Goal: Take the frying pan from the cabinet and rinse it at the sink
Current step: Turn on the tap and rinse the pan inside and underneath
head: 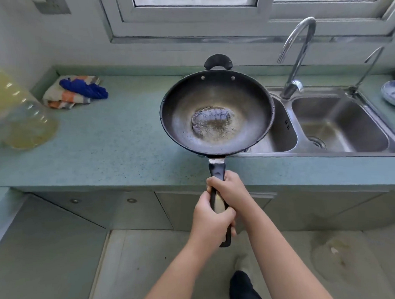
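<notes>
A dark, worn frying pan [216, 114] with a scuffed patch in its middle hangs above the green counter [124, 147], its right edge over the left basin of the steel double sink [339, 124]. Both hands grip its long black handle. My right hand [229, 188] holds higher up, nearer the pan. My left hand [211, 218] holds lower, close to the handle's end. A curved chrome faucet [297, 56] stands behind the sink, no water running from it. The cabinet doors [131, 209] below the counter look closed.
A bunched cloth with blue and orange parts [76, 92] lies at the counter's back left. A large plastic bottle of yellow liquid [13, 108] stands at the far left. A blue-and-white dish [394, 93] sits right of the sink, beside a thinner second tap [370, 65].
</notes>
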`<state>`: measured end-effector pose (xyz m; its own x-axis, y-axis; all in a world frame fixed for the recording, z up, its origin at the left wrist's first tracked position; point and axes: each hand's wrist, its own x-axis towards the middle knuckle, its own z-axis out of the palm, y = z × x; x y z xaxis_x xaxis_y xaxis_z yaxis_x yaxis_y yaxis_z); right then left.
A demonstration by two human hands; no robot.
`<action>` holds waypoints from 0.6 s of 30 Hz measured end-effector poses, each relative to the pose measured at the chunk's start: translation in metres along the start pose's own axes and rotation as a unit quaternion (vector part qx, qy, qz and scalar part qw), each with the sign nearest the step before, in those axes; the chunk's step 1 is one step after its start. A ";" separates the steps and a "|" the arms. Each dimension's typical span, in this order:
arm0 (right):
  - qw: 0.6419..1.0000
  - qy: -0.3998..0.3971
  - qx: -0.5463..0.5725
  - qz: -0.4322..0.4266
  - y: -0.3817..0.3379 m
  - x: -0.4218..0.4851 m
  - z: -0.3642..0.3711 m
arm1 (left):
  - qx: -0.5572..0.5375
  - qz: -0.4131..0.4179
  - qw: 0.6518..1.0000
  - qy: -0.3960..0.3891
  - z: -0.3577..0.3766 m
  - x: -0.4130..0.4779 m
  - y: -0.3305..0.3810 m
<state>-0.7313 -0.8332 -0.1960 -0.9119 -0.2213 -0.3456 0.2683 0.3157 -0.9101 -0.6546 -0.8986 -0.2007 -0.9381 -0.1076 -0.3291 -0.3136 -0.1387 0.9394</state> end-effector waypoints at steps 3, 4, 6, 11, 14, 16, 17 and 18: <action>1.000 -0.009 0.003 0.018 0.006 0.029 -0.029 | -0.005 -0.020 1.000 0.016 0.029 0.028 0.001; 1.000 -0.010 0.004 0.026 0.008 0.039 -0.039 | -0.008 -0.029 0.999 0.019 0.040 0.037 0.002; 0.999 -0.014 0.005 0.037 0.012 0.057 -0.060 | -0.015 -0.040 0.999 0.026 0.060 0.056 0.004; 0.998 -0.032 0.010 0.045 0.022 0.093 -0.106 | -0.013 -0.059 0.997 0.039 0.103 0.099 0.002; 0.998 -0.034 0.007 0.051 0.030 0.111 -0.128 | -0.010 -0.070 0.997 0.037 0.124 0.119 -0.001; 0.998 -0.036 0.016 0.057 0.037 0.120 -0.139 | -0.004 -0.074 0.997 0.034 0.135 0.129 -0.003; 0.997 -0.038 0.026 0.061 0.039 0.124 -0.144 | -0.001 -0.075 0.997 0.034 0.139 0.134 -0.004; 0.996 -0.039 0.036 0.067 0.042 0.127 -0.147 | 0.001 -0.077 0.996 0.035 0.143 0.137 -0.005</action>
<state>-0.8819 -0.7119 -0.2449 -0.8401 -0.2543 -0.4792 0.4101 0.2805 -0.8679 -0.8025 -0.7721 -0.2372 -0.8665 -0.1540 -0.4749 -0.4532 -0.1560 0.8776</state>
